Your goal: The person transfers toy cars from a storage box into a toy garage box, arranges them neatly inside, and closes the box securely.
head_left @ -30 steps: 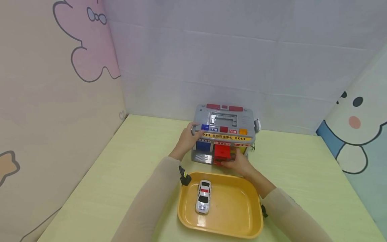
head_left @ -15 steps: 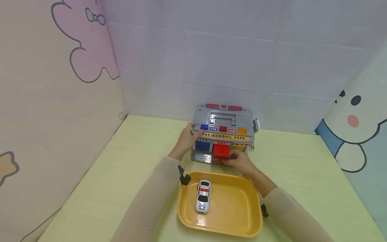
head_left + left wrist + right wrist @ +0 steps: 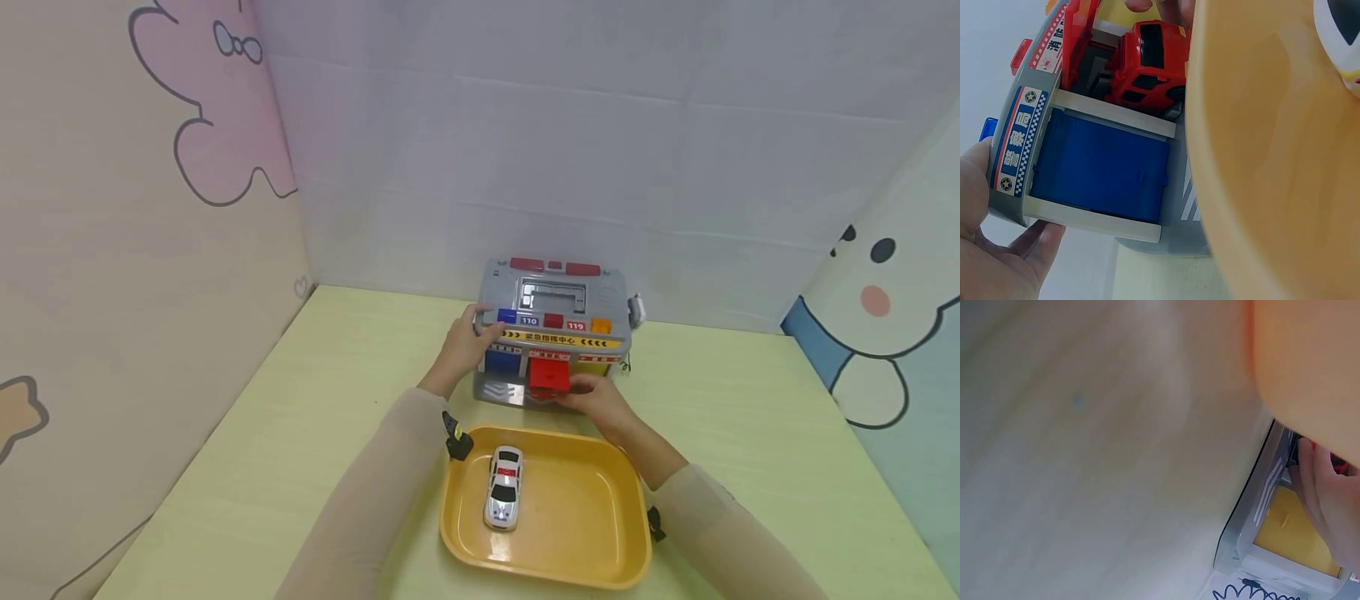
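Observation:
A grey toy garage (image 3: 611, 287) with blue, red and yellow doors stands at the back of the table. My left hand (image 3: 463, 350) grips its left side, thumb over the roof edge and fingers below in the left wrist view. The red door (image 3: 550, 372) is swung up, and a red toy truck (image 3: 1147, 62) sits partly inside the middle bay. The fingers of my right hand (image 3: 603, 408) hold that truck at its outer end; in the right wrist view they mostly cover it. The blue door (image 3: 1097, 165) is down, as is the yellow door (image 3: 1291, 528).
A yellow tray (image 3: 577, 517) lies in front of the garage, under my forearms. Inside it, on the left, is a white toy police car (image 3: 504, 492). A coiled cord (image 3: 1254, 592) is by the garage's right side. Cloth walls border the table.
The right hand has shifted slightly and its fingers have drawn in beside the red door. The truck sits a little differently at the bay. The left hand keeps its hold.

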Demonstrator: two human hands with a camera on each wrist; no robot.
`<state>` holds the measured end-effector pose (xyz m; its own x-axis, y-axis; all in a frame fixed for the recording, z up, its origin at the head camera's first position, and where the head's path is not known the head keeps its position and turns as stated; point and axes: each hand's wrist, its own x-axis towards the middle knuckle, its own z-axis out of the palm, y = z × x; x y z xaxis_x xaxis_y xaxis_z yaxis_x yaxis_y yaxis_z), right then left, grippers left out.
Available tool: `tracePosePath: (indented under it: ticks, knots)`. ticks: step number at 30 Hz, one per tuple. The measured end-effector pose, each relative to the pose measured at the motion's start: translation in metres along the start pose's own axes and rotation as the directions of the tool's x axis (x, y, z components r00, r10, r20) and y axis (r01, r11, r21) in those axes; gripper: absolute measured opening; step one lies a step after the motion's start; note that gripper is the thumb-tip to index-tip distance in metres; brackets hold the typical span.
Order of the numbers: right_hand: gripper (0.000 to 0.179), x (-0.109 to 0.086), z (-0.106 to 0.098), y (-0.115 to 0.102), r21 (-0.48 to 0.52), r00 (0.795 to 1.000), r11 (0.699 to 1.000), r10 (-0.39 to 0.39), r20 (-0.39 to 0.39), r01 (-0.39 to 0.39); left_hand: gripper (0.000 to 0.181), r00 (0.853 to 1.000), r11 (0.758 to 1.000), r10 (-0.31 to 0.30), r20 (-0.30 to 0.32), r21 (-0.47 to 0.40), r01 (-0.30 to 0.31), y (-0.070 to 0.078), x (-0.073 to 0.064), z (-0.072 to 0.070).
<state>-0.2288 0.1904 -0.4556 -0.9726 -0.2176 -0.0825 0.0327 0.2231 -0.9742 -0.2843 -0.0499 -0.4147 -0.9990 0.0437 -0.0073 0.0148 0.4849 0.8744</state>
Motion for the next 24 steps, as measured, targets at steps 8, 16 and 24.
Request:
tracePosePath:
  ticks: [8, 16, 24]
  knots:
    - [0.031, 0.0001, 0.0033, 0.0004, -0.07, 0.999, 0.997, 0.031, 0.023, -0.029, 0.053, 1.0, 1.0, 0.0, 0.001, -0.015, 0.0, -0.0012, 0.0005, 0.0005]
    - [0.037, 0.0015, 0.0025, 0.0001, -0.063, 0.999, 0.998, 0.031, 0.041, -0.028, 0.053, 1.0, 1.0, -0.014, -0.005, -0.004, 0.014, 0.0003, -0.0003, 0.0007]
    - [0.055, 0.0005, -0.0012, 0.0039, -0.003, 0.993, 1.0, 0.016, 0.12, -0.015, 0.053, 1.0, 1.0, -0.007, -0.001, -0.01, 0.007, 0.0003, -0.0009, 0.0]
